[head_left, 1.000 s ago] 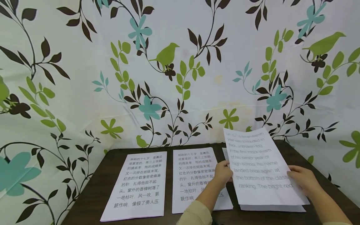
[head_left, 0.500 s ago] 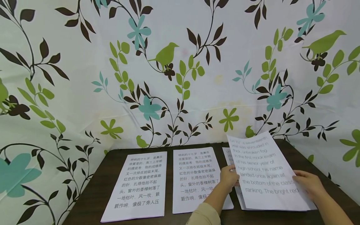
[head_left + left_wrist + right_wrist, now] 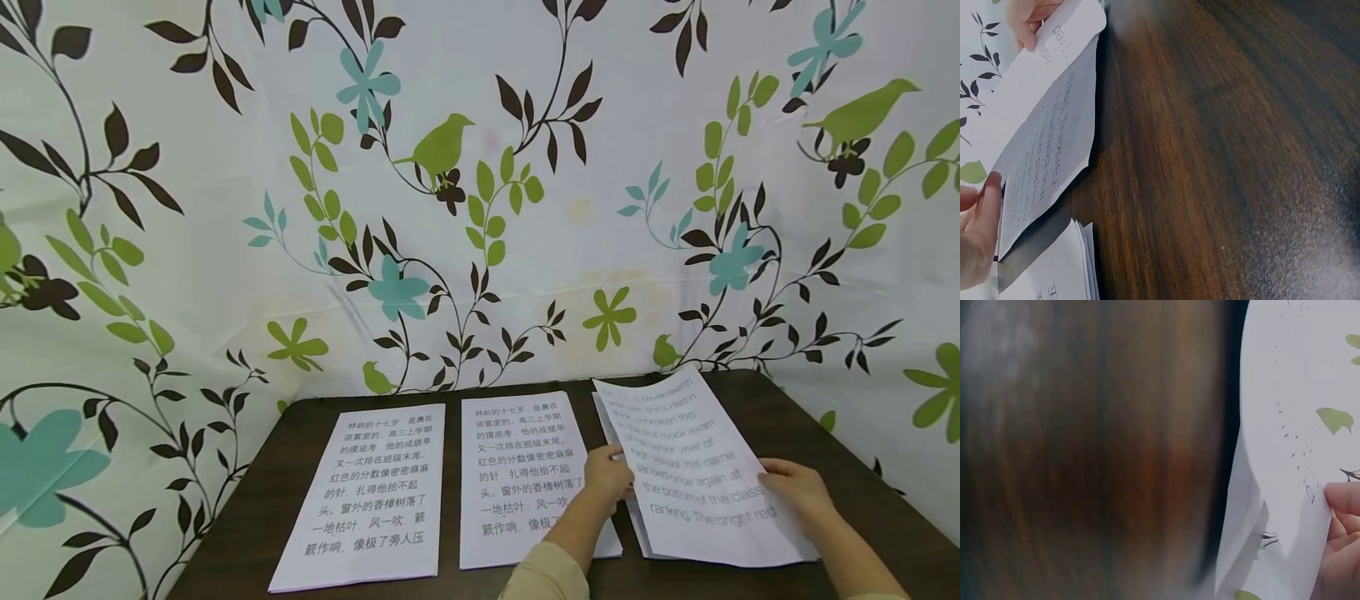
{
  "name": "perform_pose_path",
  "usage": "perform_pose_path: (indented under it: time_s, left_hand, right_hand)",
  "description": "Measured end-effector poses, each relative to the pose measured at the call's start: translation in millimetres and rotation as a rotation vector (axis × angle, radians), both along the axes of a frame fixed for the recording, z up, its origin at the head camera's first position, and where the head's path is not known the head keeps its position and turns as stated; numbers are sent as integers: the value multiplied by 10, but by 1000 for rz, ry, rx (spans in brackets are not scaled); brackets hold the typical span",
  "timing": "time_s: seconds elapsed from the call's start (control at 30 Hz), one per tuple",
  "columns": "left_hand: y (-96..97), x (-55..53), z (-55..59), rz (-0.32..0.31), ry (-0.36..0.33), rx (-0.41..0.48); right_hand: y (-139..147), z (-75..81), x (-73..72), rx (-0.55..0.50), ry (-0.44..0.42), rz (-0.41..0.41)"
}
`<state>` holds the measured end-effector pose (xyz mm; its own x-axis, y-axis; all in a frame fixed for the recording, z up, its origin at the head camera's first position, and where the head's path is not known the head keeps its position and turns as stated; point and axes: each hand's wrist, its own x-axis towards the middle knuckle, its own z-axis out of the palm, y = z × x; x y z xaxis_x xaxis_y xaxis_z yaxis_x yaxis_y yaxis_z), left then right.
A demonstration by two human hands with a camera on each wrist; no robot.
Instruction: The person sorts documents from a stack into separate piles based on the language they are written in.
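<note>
Both hands hold a white sheet of paper [image 3: 693, 458] printed with English text, bowed and slightly raised over another English-printed sheet [image 3: 1054, 162] at the right of the table. My left hand [image 3: 609, 477] pinches its left edge. On the right edge, the thumb of my right hand [image 3: 798, 496] lies on top, with the other fingers behind the paper. The right wrist view also has the right hand [image 3: 1344, 537] pinching this edge. Just left of the left hand lies a stack of Chinese-printed sheets [image 3: 517, 475], partly covered by the left forearm.
Another stack of Chinese-printed sheets [image 3: 367, 500] lies at the left of the dark wooden table [image 3: 247, 517]. Behind the table hangs a white cloth [image 3: 525, 333] patterned with leaves, flowers and birds.
The held sheet first shifted right and down, then back left, lower over the sheet beneath. Both hands moved with it; the left hand stayed nearly still over the last half second.
</note>
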<state>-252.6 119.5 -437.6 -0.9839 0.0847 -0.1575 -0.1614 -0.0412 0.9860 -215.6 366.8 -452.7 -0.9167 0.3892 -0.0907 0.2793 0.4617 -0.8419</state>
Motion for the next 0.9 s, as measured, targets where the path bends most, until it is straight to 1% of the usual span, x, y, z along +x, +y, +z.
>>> perform_pose_path:
  time_s: [0.17,0.23,0.47,0.63,0.77,0.9]
  left_hand:
    - [-19,8,-3,-9,-28,-19]
    - [-30,4,-8,-20,-35,-29]
    - [-81,-23,-23,-59,-64,-18]
    - [-133,-28,0,-58,-81,-20]
    - [-161,-45,21,-59,-70,-25]
    - [-170,-58,22,-84,-81,-36]
  right_hand:
    - [-40,-97,-60,43,-5,-15]
    - [-38,-137,-85,54,-4,-32]
    - [2,-240,-157,85,-32,-106]
    - [23,-253,-163,95,-52,-129]
    - [42,-241,-164,107,-67,-147]
    - [57,-237,-170,118,-70,-144]
